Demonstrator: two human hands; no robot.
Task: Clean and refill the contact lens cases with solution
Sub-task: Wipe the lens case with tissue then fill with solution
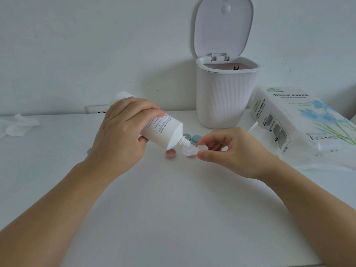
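The left hand (119, 132) is gripping the white solution bottle (161, 130), fingers wrapped over the top & thumb under; the bottle's long axis is running from upper left down to lower right, nozzle (184, 142) pointing down-right and sitting just over the clear lens case (189, 151); the right hand (227, 151) is pinching that case at its right well, thumb & forefinger curled on it, holding it just above the table (173, 209); so the case is lying directly right of the nozzle tip, nearer the right hand, and prob. the next squeeze turns on keeping tip over the left well w/o touching it; can't tell if liquid is flowing; a pink cap (171, 153) is resting on the table just below-left of the nozzle, two teal caps (191, 137) sitting behind it; further back a white bin (221, 97) is standing w/ lid up, a tissue paper pack (300, 124) lying to the right, crumpled tissue (19, 125) at far left; surface is plain white, wall behind pale.
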